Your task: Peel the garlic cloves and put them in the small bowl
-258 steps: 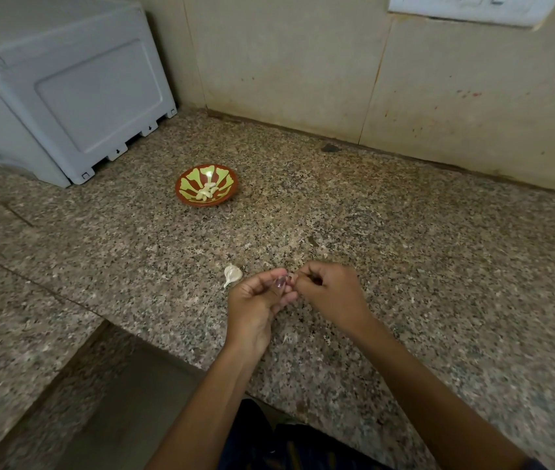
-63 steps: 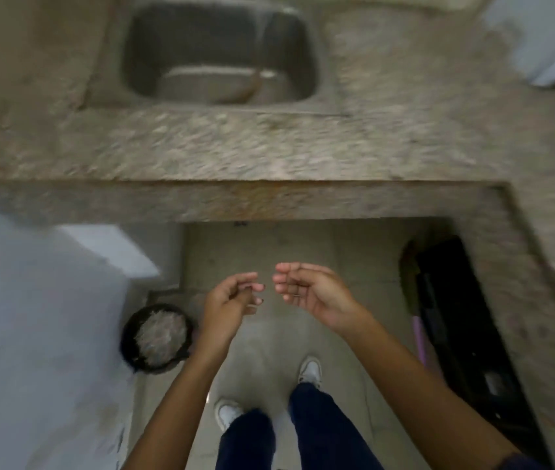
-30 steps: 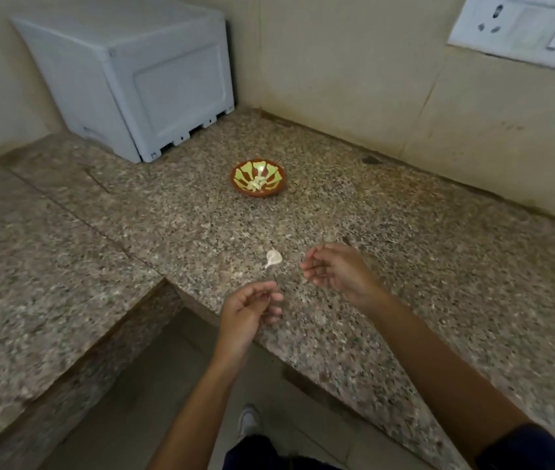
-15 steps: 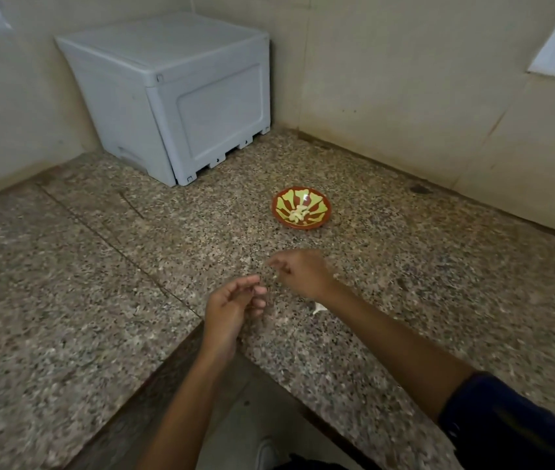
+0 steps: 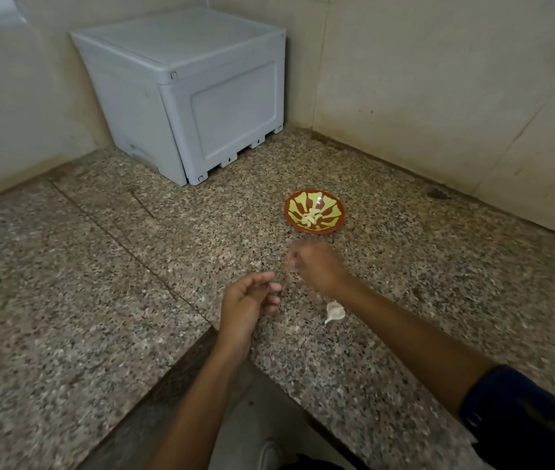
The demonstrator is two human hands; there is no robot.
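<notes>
A pale grey plastic box point(image 5: 184, 93) is sitting in the upper left of the frame, tucked into the corner of the beige tiled walls point(image 5: 422, 79). A speckled granite counter point(image 5: 82, 283) is spreading across the lower frame.

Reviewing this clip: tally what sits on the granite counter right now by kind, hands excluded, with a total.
Grey plastic storage box: 1
Small red-rimmed bowl with a yellow-green pattern, holding a pile of peeled pale garlic cloves too small to count singly: 1
White unpeeled piece of garlic, lying on the counter beside the right forearm: 1
Total: 3 things on the counter, the pile counted with its bowl.
</notes>
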